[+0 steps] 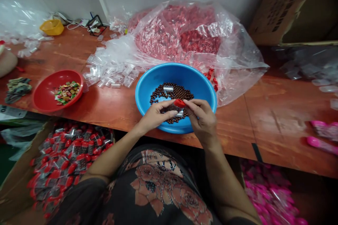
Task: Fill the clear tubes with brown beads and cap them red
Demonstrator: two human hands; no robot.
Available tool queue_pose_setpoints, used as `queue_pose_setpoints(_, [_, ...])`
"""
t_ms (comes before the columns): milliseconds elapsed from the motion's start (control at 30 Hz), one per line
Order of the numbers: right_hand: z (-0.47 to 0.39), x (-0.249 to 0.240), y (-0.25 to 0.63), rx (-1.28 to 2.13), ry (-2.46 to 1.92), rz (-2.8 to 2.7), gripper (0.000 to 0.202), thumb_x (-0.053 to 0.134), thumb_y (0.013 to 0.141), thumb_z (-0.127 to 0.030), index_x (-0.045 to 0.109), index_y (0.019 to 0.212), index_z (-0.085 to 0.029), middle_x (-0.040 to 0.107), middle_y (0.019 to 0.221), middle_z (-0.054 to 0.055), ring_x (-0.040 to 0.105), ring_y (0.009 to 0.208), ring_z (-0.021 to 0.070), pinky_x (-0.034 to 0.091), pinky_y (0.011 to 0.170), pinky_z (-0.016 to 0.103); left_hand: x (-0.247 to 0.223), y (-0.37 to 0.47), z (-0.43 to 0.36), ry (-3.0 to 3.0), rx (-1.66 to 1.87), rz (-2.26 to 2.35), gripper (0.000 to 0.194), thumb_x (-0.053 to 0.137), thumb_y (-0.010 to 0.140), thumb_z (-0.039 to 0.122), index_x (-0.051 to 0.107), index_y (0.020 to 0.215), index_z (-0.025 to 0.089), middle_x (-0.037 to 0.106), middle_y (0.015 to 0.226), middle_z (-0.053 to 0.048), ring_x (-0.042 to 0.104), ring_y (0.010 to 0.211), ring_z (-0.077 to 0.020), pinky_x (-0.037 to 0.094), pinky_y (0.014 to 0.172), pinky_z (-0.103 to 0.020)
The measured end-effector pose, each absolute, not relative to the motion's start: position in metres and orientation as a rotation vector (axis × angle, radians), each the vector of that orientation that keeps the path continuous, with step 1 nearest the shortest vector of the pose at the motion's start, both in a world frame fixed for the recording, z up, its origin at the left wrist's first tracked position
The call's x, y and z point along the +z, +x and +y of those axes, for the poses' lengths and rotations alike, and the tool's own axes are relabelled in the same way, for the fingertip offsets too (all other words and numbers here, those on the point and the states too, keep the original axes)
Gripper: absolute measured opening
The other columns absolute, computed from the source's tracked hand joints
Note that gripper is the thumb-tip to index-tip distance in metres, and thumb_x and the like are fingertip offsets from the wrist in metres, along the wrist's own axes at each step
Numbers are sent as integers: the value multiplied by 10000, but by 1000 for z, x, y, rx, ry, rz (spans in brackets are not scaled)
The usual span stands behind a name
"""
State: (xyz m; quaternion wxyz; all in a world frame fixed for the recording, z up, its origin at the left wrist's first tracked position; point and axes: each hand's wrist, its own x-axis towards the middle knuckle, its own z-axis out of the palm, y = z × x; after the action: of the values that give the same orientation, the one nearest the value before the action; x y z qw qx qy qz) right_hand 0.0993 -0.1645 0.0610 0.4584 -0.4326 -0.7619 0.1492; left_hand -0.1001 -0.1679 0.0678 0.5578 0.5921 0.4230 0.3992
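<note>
Over the blue bowl (142, 93), both my hands meet at a small red plastic cap (179, 103). My left hand (155, 115) is closed from the left, its thumb and forefinger at the cap's near side. From the right, my right hand (204, 119) pinches the cap between thumb and fingers. Whether a clear tube sits under the cap between my left fingers, I cannot tell. Brown beads (182, 93) lie in the bowl, with one clear tube (168, 88) on top of them and another clear piece (180, 113) just below the cap.
Behind the bowl lies a large clear bag of red caps (176, 31). Loose clear tubes (113, 70) are heaped left of it. A red bowl (39, 95) holds small wrapped pieces. Below the table edge are a box of filled red-capped containers (71, 151) and pink items (271, 193).
</note>
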Motion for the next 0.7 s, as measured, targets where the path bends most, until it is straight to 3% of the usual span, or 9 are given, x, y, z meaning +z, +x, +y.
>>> queue_pose_setpoints(367, [-169,52,99,-141,-891,-2158,655,563,891,-37,422,1493,-254,700,1204,111,625,1052,244,540,908,416,62,-104,-170,1541,1043,1136,404,684,854,262,681,1256,229,703,1225,-76,637,1124,-211,454,1048,-409])
queue_pose_setpoints(567, [-167,49,97,-97,-882,-2115,589,542,900,-35,488,1442,-260,719,1165,88,622,1022,228,546,890,401,65,-105,-174,1596,997,1133,399,692,851,275,690,1246,224,735,1075,-64,651,980,-198,495,959,-388])
queue_pose_setpoints(700, [-169,49,97,-8,-895,-2051,540,540,905,-48,530,1400,-266,720,1153,86,620,1008,227,550,867,402,66,-105,-175,1580,1017,1118,401,701,842,264,693,1242,234,731,1115,-62,646,1011,-198,485,980,-382])
